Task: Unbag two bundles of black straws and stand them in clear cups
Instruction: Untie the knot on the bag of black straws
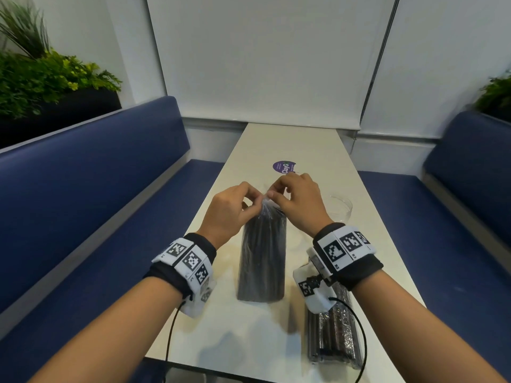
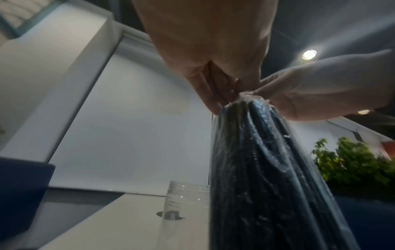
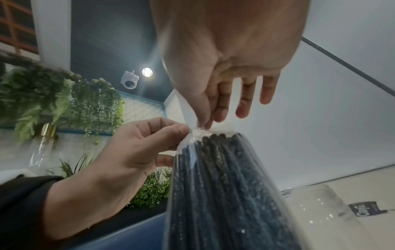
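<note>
A clear plastic bag of black straws (image 1: 262, 258) stands upright on the white table (image 1: 312, 150). My left hand (image 1: 235, 208) and right hand (image 1: 298, 200) both pinch the bag's gathered top (image 1: 266, 199), thumb against fingers. The same bag (image 2: 267, 177) fills the left wrist view, and the right wrist view shows both hands pinching its knotted top (image 3: 197, 132). A second bagged bundle of straws (image 1: 334, 330) lies flat at the near right, partly under my right wrist. One clear cup (image 1: 341, 207) stands behind my right hand; a clear cup (image 2: 183, 208) shows beside the bag.
A purple round sticker (image 1: 283, 166) lies further back on the table. Blue benches (image 1: 96, 189) run along both sides. Plants (image 1: 41, 78) sit on ledges behind the benches. A white blind covers the far wall.
</note>
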### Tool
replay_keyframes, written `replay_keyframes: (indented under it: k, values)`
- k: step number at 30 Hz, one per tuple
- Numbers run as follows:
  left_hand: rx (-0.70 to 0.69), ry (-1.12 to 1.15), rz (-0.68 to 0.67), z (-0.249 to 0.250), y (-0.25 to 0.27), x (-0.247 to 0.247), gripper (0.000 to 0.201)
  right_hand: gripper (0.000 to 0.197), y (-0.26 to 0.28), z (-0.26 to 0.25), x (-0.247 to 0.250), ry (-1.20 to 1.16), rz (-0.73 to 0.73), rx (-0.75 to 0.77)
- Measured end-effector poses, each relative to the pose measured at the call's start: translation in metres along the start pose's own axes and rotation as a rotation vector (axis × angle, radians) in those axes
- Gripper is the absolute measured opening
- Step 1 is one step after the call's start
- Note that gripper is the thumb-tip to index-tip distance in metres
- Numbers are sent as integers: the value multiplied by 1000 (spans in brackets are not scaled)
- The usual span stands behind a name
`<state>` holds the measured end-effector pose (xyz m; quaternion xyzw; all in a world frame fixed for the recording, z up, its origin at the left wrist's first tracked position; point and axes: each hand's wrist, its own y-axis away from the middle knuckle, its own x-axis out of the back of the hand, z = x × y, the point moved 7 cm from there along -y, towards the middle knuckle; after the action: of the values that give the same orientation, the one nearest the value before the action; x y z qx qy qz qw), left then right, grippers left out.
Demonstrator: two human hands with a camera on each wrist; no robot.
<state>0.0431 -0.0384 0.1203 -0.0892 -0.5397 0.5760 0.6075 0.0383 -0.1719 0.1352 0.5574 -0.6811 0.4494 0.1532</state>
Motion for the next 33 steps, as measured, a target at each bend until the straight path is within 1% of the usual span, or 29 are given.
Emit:
replay_keyframes:
  k: [2, 4, 6, 8, 10, 11, 13, 16, 19, 21, 23, 26, 29, 31, 33]
  values:
    - [101, 91, 12, -6, 3, 0, 18, 14, -1, 2, -4, -20, -13, -29]
    - [139, 129, -15, -8, 4, -1, 14, 14, -3, 6, -7, -75, -40, -79]
    - [83, 92, -72, -4, 1, -1, 19, 14, -5, 8, -8, -116, -61, -108]
    - [-40, -42, -122, 3, -2, 1, 22, 16, -6, 6, -7, -98, -88, -97]
    - [-159, -205, -137, 10, -6, 4, 25, 18, -6, 2, -6, -46, -104, -68]
    - [-197, -267, -137, 12, -7, 5, 28, 19, -6, -1, -6, -25, -104, -54]
    - [-227, -327, -139, 13, -9, 5, 33, 19, -6, -5, -4, -1, -104, -48]
    - [-237, -354, -128, 13, -8, 3, 31, 15, -8, -7, -5, 8, -115, -66]
    - [-191, -378, -120, 11, -9, 1, 31, 16, -8, -11, -8, 38, -125, -39]
    - [-146, -361, -95, 9, -11, 3, 26, 16, -10, -10, -8, 46, -125, -18]
    - [-96, -300, -65, 6, -11, 5, 23, 17, -11, -4, -7, 39, -130, -25]
    - [17, -161, -24, 4, -4, 8, 29, 15, -9, 5, -7, -23, -120, -66]
    - [150, -51, -37, -3, 2, 7, 27, 14, -5, 4, -7, -45, -101, -54]
    - [136, -51, -50, -3, 2, 7, 28, 15, -4, 3, -5, -51, -95, -46]
    - [61, -100, -67, 1, -2, 7, 27, 17, -5, 2, -3, -36, -91, -30]
